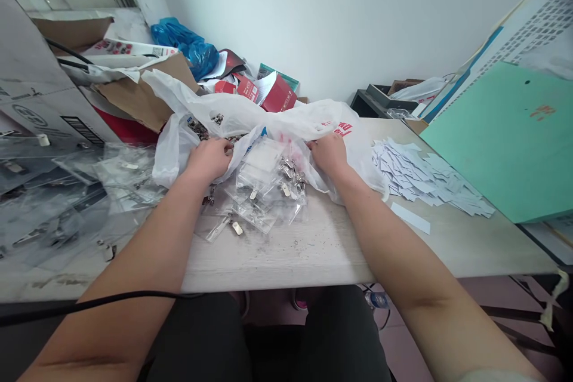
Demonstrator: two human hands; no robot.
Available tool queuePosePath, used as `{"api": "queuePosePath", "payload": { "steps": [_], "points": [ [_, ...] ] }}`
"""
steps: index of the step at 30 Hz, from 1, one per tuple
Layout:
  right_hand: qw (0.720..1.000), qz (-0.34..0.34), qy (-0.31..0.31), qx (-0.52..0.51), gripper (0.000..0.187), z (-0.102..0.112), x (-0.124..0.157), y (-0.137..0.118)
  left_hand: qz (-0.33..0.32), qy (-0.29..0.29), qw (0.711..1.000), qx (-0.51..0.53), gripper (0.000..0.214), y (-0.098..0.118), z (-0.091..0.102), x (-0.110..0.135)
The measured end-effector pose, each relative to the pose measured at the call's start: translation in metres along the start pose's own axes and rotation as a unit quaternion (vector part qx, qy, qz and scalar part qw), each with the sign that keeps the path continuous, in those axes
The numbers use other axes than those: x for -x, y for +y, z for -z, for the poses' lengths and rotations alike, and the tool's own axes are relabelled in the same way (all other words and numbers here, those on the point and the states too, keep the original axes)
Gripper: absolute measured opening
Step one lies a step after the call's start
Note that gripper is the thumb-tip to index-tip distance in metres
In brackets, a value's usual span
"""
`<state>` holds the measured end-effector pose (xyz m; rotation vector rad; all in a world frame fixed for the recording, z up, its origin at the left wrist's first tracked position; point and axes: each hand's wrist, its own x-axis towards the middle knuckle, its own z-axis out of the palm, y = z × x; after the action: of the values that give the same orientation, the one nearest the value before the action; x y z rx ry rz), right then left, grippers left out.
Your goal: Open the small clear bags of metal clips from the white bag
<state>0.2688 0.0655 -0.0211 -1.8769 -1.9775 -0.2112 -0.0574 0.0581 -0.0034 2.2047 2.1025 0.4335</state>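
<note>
A white plastic bag [250, 116] with red print lies open on the table, and clear badge holders with metal clips [264, 185] spill out of its mouth. My left hand [209, 158] is closed on the bag's left edge. On the right edge, my right hand [329, 154] grips the bag with its fingers curled into the plastic. Both hands hold the opening apart over the pile of holders. Their fingertips are hidden in the plastic.
A heap of small white paper slips [425, 179] lies to the right, with a green board [505, 137] beyond it. More clear holders [67, 203] cover the left side. Cardboard boxes [134, 95], a blue bag [188, 45] and red packets [268, 92] crowd the back. A black cable [111, 299] crosses the table's front edge [313, 277].
</note>
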Motion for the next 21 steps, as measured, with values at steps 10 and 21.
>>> {"api": "queuePosePath", "payload": {
  "steps": [10, 21],
  "points": [
    [0.952, -0.023, 0.214, -0.218, 0.041, 0.016, 0.009, 0.007, -0.081, -0.016, 0.997, 0.009, 0.042, 0.006, -0.008, -0.004],
    [0.798, 0.077, 0.258, -0.539, 0.033, 0.057, 0.019, 0.025, 0.051, 0.119, 0.907, 0.402, 0.031, -0.003, -0.017, -0.009]
  ]
}}
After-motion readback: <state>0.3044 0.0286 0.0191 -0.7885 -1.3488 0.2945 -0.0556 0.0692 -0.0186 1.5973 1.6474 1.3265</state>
